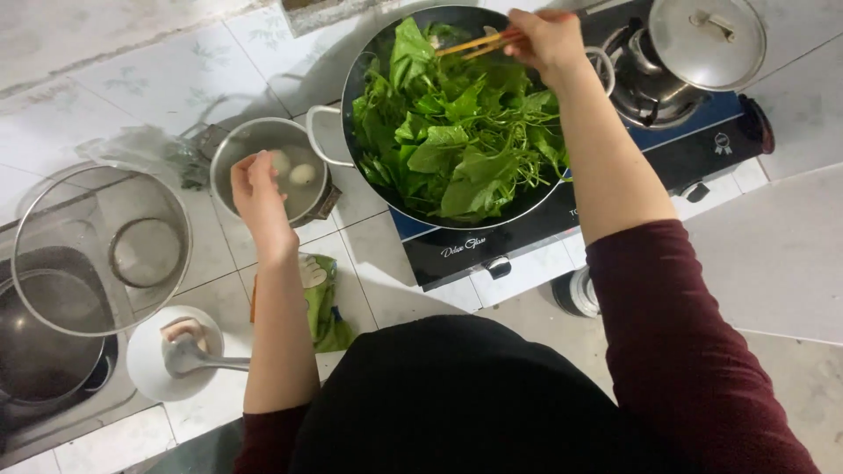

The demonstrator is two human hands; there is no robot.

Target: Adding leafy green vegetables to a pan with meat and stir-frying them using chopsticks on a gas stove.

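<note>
Right hand (544, 39), fingers clenched on wooden chopsticks (479, 42), works the leafy greens (457, 132) heaped in the wok (369, 53) at top centre. Left hand (259, 193), fingers loosely curled and grasping nothing, hovers over the small pot (230, 154) of pale eggs (303, 174) at centre left. Piled above the rim, leaves could spill onto the stove (457, 254); the bare left wrist risks touching hot metal.

Right hand (544, 39) grips chopsticks (479, 42) — over greens (457, 140).

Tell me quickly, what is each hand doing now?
Left hand: fingers loosely curled above the small pot, holding nothing visible.
Right hand: closed on chopsticks over the greens.
</note>
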